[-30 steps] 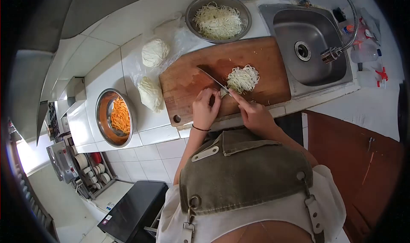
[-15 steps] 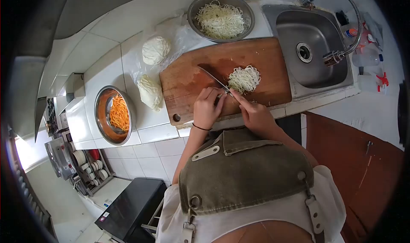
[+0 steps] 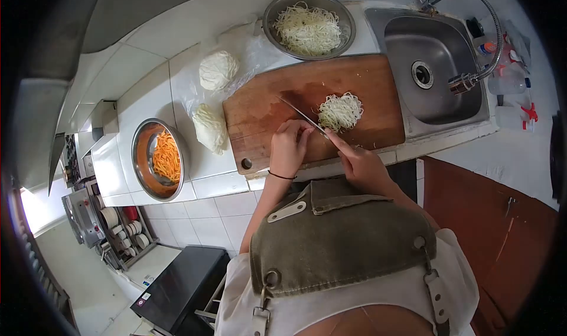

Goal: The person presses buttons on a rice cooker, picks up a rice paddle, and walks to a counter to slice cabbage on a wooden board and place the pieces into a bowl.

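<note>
My right hand (image 3: pixel 361 163) is closed round the handle of a kitchen knife (image 3: pixel 300 112), its index finger stretched along toward the blade. The blade slants to the upper left over the wooden cutting board (image 3: pixel 266 117). My left hand (image 3: pixel 288 145) is closed at the board's near side, fingertips pinched together close by the blade; what they hold is hidden. Beyond the knife, to the right, a small heap of shredded cabbage (image 3: pixel 341 111) lies on the board. Two pale cabbage pieces, one farther back (image 3: pixel 218 70) and one nearer (image 3: pixel 209 129), rest left of the board.
A steel bowl of shredded cabbage (image 3: pixel 348 40) stands behind the board. On the left is a steel bowl (image 3: pixel 142 170) with carrot strips. At right are a sink (image 3: pixel 437 108), a flexible faucet (image 3: pixel 495 40) and bottles. A plastic bag (image 3: pixel 254 55) lies by the cabbages.
The knife and both hands have shifted only slightly at the same place. The whole view has moved a little to the right. The cabbage heap looks much the same.
</note>
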Tool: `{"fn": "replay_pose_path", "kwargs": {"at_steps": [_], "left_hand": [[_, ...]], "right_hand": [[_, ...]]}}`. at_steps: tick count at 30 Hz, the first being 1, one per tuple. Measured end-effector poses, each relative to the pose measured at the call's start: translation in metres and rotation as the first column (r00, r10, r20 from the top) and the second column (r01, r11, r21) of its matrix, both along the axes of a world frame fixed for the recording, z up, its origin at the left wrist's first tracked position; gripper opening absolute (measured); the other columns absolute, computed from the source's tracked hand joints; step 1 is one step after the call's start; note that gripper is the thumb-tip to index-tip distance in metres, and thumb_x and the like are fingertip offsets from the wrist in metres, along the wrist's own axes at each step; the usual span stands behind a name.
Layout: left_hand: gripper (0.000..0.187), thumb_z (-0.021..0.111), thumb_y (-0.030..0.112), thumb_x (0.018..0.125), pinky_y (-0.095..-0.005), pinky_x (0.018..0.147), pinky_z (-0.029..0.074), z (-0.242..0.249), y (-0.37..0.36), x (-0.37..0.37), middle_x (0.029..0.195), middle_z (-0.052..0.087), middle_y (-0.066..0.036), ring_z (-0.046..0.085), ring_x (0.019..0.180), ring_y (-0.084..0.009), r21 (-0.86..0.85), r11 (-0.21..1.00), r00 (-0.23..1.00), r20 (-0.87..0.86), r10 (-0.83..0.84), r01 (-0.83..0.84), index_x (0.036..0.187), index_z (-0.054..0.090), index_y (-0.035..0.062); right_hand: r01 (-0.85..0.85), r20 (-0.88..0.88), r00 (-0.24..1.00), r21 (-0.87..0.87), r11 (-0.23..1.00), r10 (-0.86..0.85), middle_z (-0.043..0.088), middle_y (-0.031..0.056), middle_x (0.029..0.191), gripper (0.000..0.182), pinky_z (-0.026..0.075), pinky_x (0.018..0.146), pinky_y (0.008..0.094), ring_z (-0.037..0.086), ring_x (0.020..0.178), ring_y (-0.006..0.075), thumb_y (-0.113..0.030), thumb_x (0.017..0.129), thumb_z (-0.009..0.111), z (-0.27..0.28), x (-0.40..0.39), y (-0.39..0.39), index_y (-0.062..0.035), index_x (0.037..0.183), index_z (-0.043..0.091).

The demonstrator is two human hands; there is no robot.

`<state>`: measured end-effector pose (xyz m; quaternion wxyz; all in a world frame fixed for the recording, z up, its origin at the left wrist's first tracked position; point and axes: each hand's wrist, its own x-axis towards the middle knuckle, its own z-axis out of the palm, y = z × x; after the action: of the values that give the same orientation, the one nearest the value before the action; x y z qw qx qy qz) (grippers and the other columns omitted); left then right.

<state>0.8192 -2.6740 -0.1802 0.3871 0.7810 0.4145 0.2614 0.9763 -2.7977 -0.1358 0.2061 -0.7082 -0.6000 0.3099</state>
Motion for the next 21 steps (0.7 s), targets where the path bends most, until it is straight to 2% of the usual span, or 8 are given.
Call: {"fn": "replay_pose_path", "kwargs": {"at_steps": [1, 7, 11, 14, 16, 18, 20, 21], "left_hand": [[0.008, 0.067, 0.007, 0.081, -0.0384, 0.066, 0.050, 0.000, -0.001, 0.000, 0.081, 0.064, -0.015, 0.063, 0.072, -0.0305, -0.002, 1.000, 1.000, 0.000, -0.001, 0.001, 0.086, 0.064, 0.0003], [0.007, 0.067, 0.005, 0.081, -0.0376, 0.065, 0.050, 0.002, -0.002, 0.000, 0.080, 0.063, -0.014, 0.062, 0.071, -0.0305, -0.063, 0.998, 0.999, 0.033, 0.015, -0.013, 0.085, 0.065, -0.0002], [0.007, 0.067, 0.005, 0.082, -0.0367, 0.063, 0.051, -0.001, -0.002, -0.002, 0.082, 0.063, -0.015, 0.064, 0.070, -0.0295, 0.080, 0.997, 1.000, 0.010, -0.022, 0.021, 0.086, 0.065, -0.0005], [0.007, 0.066, 0.005, 0.082, -0.0361, 0.062, 0.052, 0.002, -0.002, -0.004, 0.083, 0.064, -0.015, 0.065, 0.070, -0.0290, 0.113, 0.993, 0.999, 0.013, -0.035, 0.033, 0.086, 0.065, -0.0006], [0.007, 0.066, 0.005, 0.083, -0.0359, 0.062, 0.052, 0.003, -0.001, -0.005, 0.083, 0.064, -0.015, 0.065, 0.069, -0.0288, 0.112, 0.993, 0.999, 0.002, -0.038, 0.038, 0.086, 0.065, -0.0006], [0.006, 0.069, 0.004, 0.081, -0.0310, 0.060, 0.053, 0.002, -0.003, -0.003, 0.079, 0.067, -0.012, 0.067, 0.066, -0.0224, 0.047, 0.999, 1.000, 0.020, 0.002, -0.003, 0.084, 0.066, 0.0004], [0.006, 0.068, 0.005, 0.082, -0.0332, 0.061, 0.052, 0.002, -0.002, -0.004, 0.081, 0.066, -0.013, 0.066, 0.066, -0.0251, 0.019, 1.000, 1.000, 0.008, -0.005, 0.004, 0.085, 0.065, -0.0001], [0.007, 0.067, 0.005, 0.082, -0.0354, 0.061, 0.052, 0.002, -0.002, -0.003, 0.082, 0.064, -0.015, 0.065, 0.067, -0.0277, -0.009, 1.000, 1.000, -0.002, -0.014, 0.014, 0.086, 0.064, -0.0006]], "right_hand": [[0.006, -0.015, 1.000, -0.057, 0.998, -0.006, 0.062, 0.0197, 0.071, 0.065, 0.049, 0.060, 0.0480, 0.063, 0.066, 0.0373, -0.005, 0.089, 0.050, 0.002, 0.000, 0.000, -0.0270, 0.147, 0.031], [0.006, 0.018, 1.000, -0.056, 0.998, -0.005, 0.061, 0.0204, 0.069, 0.063, 0.050, 0.060, 0.0484, 0.063, 0.065, 0.0377, -0.007, 0.090, 0.051, -0.003, -0.004, 0.002, -0.0271, 0.146, 0.032], [-0.008, 0.059, 0.998, -0.034, 0.999, 0.010, 0.062, 0.0198, 0.071, 0.063, 0.050, 0.059, 0.0478, 0.063, 0.066, 0.0362, -0.007, 0.090, 0.051, -0.008, -0.006, 0.011, -0.0274, 0.146, 0.033], [-0.013, 0.069, 0.998, 0.019, 1.000, 0.011, 0.062, 0.0189, 0.071, 0.063, 0.050, 0.059, 0.0467, 0.064, 0.066, 0.0346, -0.006, 0.089, 0.052, -0.010, -0.008, 0.012, -0.0267, 0.146, 0.034], [0.059, -0.062, 0.997, 0.201, 0.978, -0.047, 0.058, 0.0192, 0.065, 0.066, 0.051, 0.057, 0.0496, 0.062, 0.061, 0.0377, -0.009, 0.089, 0.052, -0.016, -0.008, 0.010, -0.0327, 0.146, 0.031], [0.045, -0.047, 0.998, 0.187, 0.981, -0.037, 0.059, 0.0191, 0.065, 0.065, 0.051, 0.057, 0.0496, 0.062, 0.060, 0.0375, -0.009, 0.089, 0.052, -0.014, -0.006, 0.005, -0.0325, 0.146, 0.031], [0.039, -0.029, 0.999, 0.171, 0.984, -0.035, 0.059, 0.0189, 0.065, 0.065, 0.051, 0.057, 0.0496, 0.062, 0.059, 0.0373, -0.009, 0.089, 0.052, -0.010, -0.005, 0.003, -0.0322, 0.146, 0.031], [0.021, -0.019, 1.000, 0.095, 0.995, -0.019, 0.059, 0.0187, 0.065, 0.064, 0.051, 0.057, 0.0497, 0.061, 0.059, 0.0373, -0.010, 0.089, 0.052, -0.009, -0.004, 0.001, -0.0317, 0.146, 0.032]]}}
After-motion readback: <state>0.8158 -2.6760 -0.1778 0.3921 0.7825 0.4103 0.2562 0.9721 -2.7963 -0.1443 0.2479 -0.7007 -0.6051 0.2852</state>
